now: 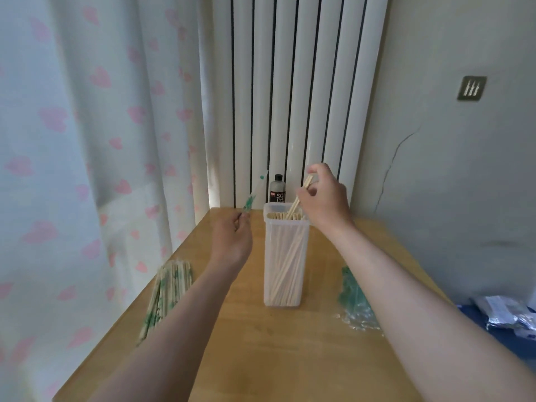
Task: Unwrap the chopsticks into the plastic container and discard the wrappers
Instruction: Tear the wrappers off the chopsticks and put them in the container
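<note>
- The pair of bare chopsticks [295,205] I'm watching is pinched in my right hand [324,198]. The fingers [314,170] curl over the upper part and the thumb presses from below.
- The top ends poke out just above those fingers. The lower ends slant down and leftward from them into the mouth of the plastic container [285,271].
- The container stands upright directly beneath the right fingers, already holding many unwrapped chopsticks. Some lean at an angle inside it.
- My left hand [232,239] is to the left of the container, apart from it. Its fingertips [242,219] are closed in a pinch on the bottom end of an empty wrapper [251,197].
- The clear wrapper with green print rises up and rightward from the left fingertips.
- A stack of wrapped chopsticks [169,291] lies near the table's left edge, below and left of the left hand, beside that forearm.
- A heap of discarded wrappers [355,306] lies to the right of the container, partly hidden by my right forearm.
- A dark bottle [278,189] stands behind the container, between the two hands.
- All of this sits on a wooden table [290,358].
</note>
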